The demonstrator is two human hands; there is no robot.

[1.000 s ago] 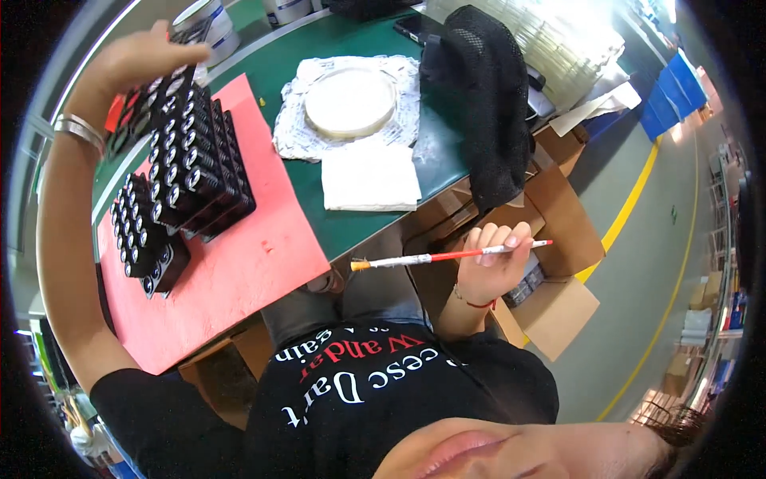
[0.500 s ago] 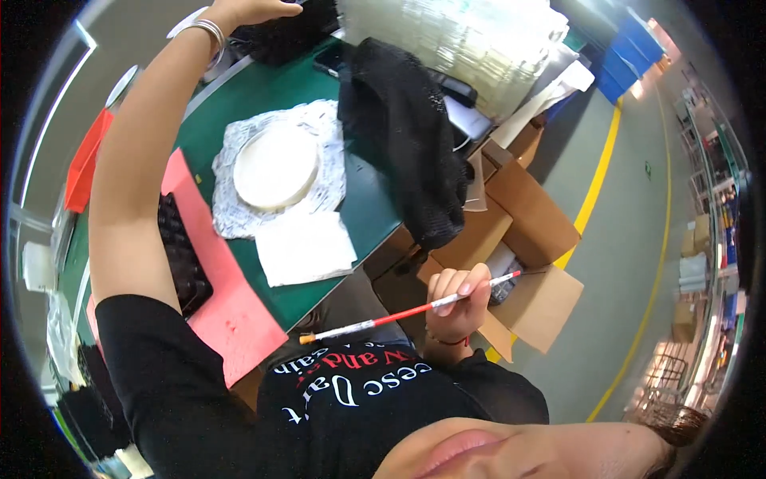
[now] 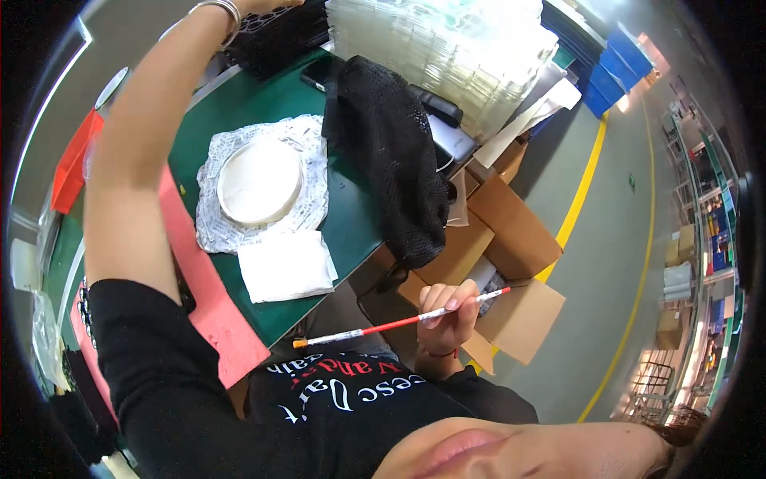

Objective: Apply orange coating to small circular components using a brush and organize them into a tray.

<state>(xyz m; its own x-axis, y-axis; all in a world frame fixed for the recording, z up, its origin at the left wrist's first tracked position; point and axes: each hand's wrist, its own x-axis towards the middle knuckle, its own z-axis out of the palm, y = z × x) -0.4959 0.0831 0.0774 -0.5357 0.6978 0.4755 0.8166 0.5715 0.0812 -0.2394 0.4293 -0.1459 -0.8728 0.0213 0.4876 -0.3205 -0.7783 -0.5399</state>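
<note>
My right hand (image 3: 447, 315) is closed around the handle of a thin paintbrush (image 3: 391, 326). The handle is red and white, and its tan bristle tip points left, in front of my shirt. My left hand (image 3: 259, 5) reaches far forward to the top edge of the view, over a stack of black trays (image 3: 279, 36); its fingers are mostly cut off. Between my arms, a round white dish (image 3: 260, 182) rests on a crumpled printed sheet (image 3: 211, 227). Beside it, a folded white tissue (image 3: 287, 267) lies at the table's near edge.
A pink foam sheet (image 3: 215, 319) lies under my left arm on the green table (image 3: 351, 211). Black mesh cloth (image 3: 391, 160) drapes over the table's right edge, near stacked clear trays (image 3: 447, 48). An open cardboard box (image 3: 515, 227) stands right, an orange bin (image 3: 74, 164) far left.
The table and its things have shifted slightly left and down in view. My left hand has slipped further toward the top edge. The paintbrush stays in my right hand.
</note>
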